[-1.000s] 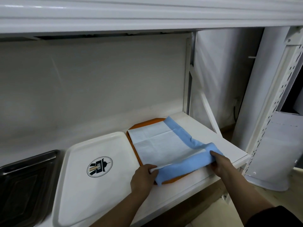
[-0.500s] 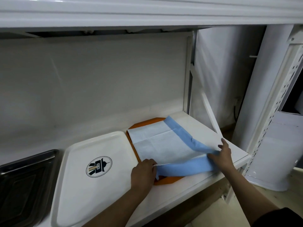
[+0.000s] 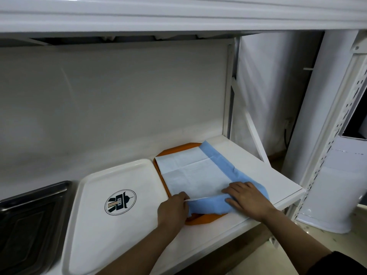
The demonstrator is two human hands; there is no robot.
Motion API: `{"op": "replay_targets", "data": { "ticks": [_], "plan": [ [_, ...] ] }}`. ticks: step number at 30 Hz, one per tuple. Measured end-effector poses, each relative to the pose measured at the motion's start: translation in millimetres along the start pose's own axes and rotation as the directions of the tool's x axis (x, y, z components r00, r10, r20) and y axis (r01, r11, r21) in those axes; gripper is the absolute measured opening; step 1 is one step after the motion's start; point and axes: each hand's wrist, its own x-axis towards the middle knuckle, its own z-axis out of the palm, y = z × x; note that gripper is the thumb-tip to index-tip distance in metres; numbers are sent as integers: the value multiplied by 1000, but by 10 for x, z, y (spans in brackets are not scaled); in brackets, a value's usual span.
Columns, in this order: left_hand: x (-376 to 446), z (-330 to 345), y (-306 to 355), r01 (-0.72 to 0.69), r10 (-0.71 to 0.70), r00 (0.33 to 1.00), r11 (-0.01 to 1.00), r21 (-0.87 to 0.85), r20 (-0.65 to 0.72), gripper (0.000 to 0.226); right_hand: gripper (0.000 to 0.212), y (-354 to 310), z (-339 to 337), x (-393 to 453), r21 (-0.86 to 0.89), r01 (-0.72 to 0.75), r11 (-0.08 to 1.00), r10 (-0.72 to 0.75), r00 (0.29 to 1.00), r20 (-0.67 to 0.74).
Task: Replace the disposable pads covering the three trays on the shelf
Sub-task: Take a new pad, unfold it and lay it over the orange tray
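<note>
A white-and-blue disposable pad point(image 3: 190, 173) lies over the orange tray point(image 3: 200, 220) at the right end of the shelf, its right and near edges folded blue side up. My left hand point(image 3: 173, 208) pinches the pad's near left corner. Flat on the folded near right corner, fingers spread, rests my right hand point(image 3: 247, 198). To the left sits a bare white tray point(image 3: 93, 231) with a round dark logo. A dark metal tray point(image 3: 25, 221) is at the far left, cut off by the frame.
The white shelf board point(image 3: 258, 167) ends just right of the orange tray, beside white perforated uprights point(image 3: 337, 135). An upper shelf point(image 3: 178, 14) hangs low overhead. A white panel point(image 3: 337, 191) stands on the floor to the right.
My right hand has let go of the lifted blue edge and moved left and down, pressing flat on the pad's near right corner. My left hand has kept its hold.
</note>
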Motion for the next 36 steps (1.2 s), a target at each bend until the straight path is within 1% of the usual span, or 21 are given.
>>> {"op": "replay_targets", "data": {
  "ticks": [2,4,6,8,10,11,14,18,21,22,23,24,25,26,27,29,30,32,35,36],
  "plan": [
    [10,-26,-4,-17,16,1000,999,49,24,23,35,15,42,63,11,-13,1000,13,1000,10],
    [21,-29,-7,-55,50,997,995,87,59,24,32,20,100,133,-18,-8,1000,8,1000,7],
    [28,-24,40,-102,93,991,990,92,97,34,32,20,134,183,-33,-5,999,4,1000,-2],
    [57,15,127,-148,138,983,986,83,119,48,32,16,141,200,-30,1,1000,-1,1000,-17],
    [119,77,216,-170,154,976,980,100,156,57,32,7,141,209,-15,10,1000,-10,999,-35],
    [158,110,254,-184,160,971,975,126,175,56,32,7,141,216,-6,18,1000,-18,999,-48],
    [225,157,298,-213,171,964,954,209,202,39,32,9,114,222,14,43,999,-42,998,-38],
    [270,124,320,-245,167,956,908,341,242,25,34,258,3,102,-82,61,995,-59,998,29],
    [254,54,331,-266,159,945,882,388,286,27,31,455,-119,52,-148,67,987,-53,994,101],
    [253,52,322,-280,170,942,875,394,290,27,24,490,-160,59,-178,85,980,-64,991,120],
    [246,47,317,-296,180,936,866,402,302,27,9,514,-195,72,-222,116,968,-84,985,148],
    [236,33,318,-319,195,929,853,413,315,28,10,536,-217,95,-266,132,955,-87,981,174],
    [225,14,315,-342,212,923,837,428,322,30,24,567,-208,120,-302,147,942,-84,974,213],
    [216,6,303,-361,227,917,822,441,328,31,33,593,-216,138,-331,118,936,-40,971,234],
    [214,1,293,-378,246,913,810,449,326,33,36,610,-233,160,-353,91,931,-7,973,231],
    [176,-7,262,-425,309,901,771,473,306,33,38,618,-240,177,-418,30,908,64,976,208],
    [145,-26,250,-450,363,893,749,487,267,32,38,613,-247,186,-444,4,896,93,976,197],
    [104,-13,204,-498,400,867,722,480,297,33,40,591,-247,201,-476,-51,878,151,973,174],
    [123,136,81,-503,439,864,728,465,248,43,46,533,-234,208,-442,-155,883,233,964,128],
    [112,164,60,-513,443,858,714,476,259,45,48,495,-234,214,-429,-190,883,271,953,137]
  ]
}}
